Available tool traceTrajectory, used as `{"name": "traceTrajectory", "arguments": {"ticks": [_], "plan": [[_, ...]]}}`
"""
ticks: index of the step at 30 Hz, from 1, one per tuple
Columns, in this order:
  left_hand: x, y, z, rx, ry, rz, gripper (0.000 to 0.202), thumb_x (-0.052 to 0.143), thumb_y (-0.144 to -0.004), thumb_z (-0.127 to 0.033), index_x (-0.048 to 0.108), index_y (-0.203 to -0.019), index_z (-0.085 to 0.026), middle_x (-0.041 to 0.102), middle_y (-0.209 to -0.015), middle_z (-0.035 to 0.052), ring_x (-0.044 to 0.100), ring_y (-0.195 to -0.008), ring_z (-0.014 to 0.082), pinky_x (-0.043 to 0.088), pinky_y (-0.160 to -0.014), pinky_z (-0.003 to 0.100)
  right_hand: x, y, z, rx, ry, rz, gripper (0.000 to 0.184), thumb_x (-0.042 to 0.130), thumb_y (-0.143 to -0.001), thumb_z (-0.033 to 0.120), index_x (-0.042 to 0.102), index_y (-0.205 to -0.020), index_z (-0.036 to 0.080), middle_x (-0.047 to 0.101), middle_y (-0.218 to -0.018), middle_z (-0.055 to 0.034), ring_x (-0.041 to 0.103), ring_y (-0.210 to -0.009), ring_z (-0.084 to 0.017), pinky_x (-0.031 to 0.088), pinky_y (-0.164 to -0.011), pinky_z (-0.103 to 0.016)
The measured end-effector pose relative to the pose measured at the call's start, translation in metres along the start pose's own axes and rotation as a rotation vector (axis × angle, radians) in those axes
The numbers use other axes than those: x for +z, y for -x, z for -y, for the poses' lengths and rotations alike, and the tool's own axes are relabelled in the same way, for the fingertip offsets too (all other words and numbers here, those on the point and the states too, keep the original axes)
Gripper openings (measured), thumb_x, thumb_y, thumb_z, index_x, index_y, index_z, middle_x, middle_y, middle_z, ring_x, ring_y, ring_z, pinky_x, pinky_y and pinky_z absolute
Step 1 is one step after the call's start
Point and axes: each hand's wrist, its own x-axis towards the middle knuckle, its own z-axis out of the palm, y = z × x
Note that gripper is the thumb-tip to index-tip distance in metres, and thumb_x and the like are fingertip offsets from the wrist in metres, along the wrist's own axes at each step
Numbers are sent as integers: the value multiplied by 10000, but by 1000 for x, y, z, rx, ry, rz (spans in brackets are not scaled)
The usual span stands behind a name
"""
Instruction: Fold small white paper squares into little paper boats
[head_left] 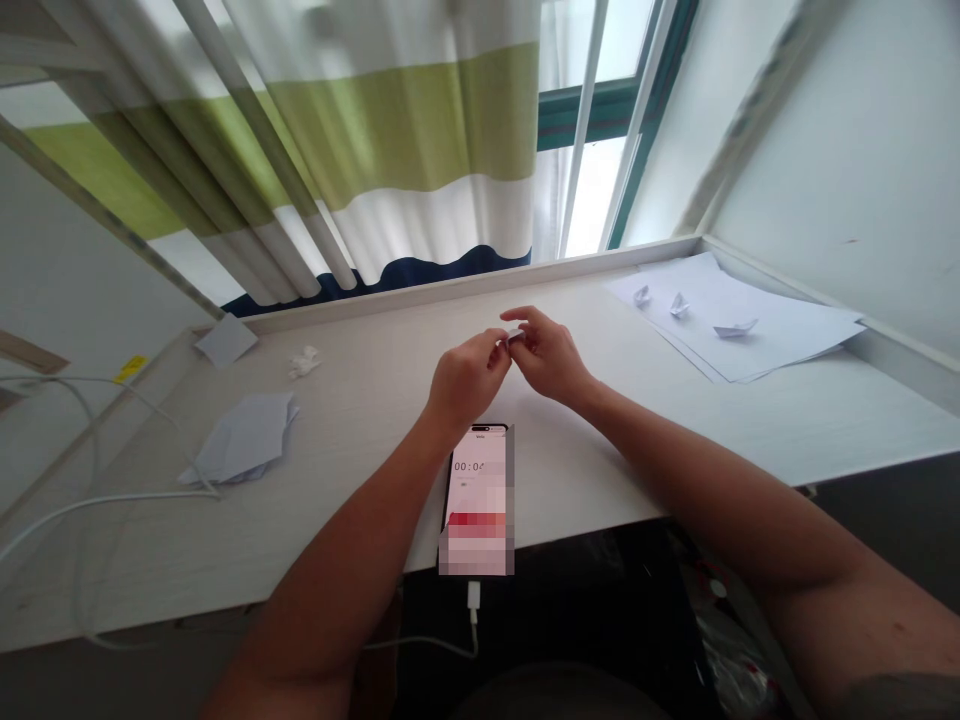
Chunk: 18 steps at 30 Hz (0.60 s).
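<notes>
**Desk top (225,570): items placed around a smartphone (477,500)**
Paper boats (679,306) are set on sheets (795,325) to its right; folded paper (244,437), a crumpled scrap (304,362) and a paper square (226,340) are laid to its left; a small paper piece (514,337) is held just beyond it between left hand (469,378) and right hand (549,355).

The person's bare left forearm (352,560) and right forearm (720,490) are stretching forward and angling inward. The left hand (469,378) and right hand (551,355) are meeting at chest height, wrists bending slightly, with their fingertips (525,318) pinching closely together.
</notes>
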Motion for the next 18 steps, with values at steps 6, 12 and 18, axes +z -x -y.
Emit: {"name": "traceTrajectory", "arguments": {"ticks": [6,12,18], "plan": [[3,1,-15,-285,419,-125,35,658,-986,-226,691,-993,-216,771,-826,16,782,-721,172,609,-687,272,4,4,9,19,24,-108,240,599,-855,111,607,-1061,235,535,-611,77,530,-554,-153,408,-603,-314],[4,-4,-16,-572,832,-64,83,679,-982,-276,631,-1036,-235,726,-721,-33,760,-640,159,640,-658,279,0,3,-2,-163,74,-6,204,551,-972,160,728,-1045,228,694,-796,-6,610,-659,-158,494,-637,-313],[1,-9,-12,-654,1023,-145,118,731,-913,-287,713,-943,-174,782,-824,29,787,-791,184,672,-788,343,-7,0,-8,-257,61,64,244,621,-1019,236,821,-1158,254,729,-989,-65,698,-856,-211,604,-756,-373]]}}
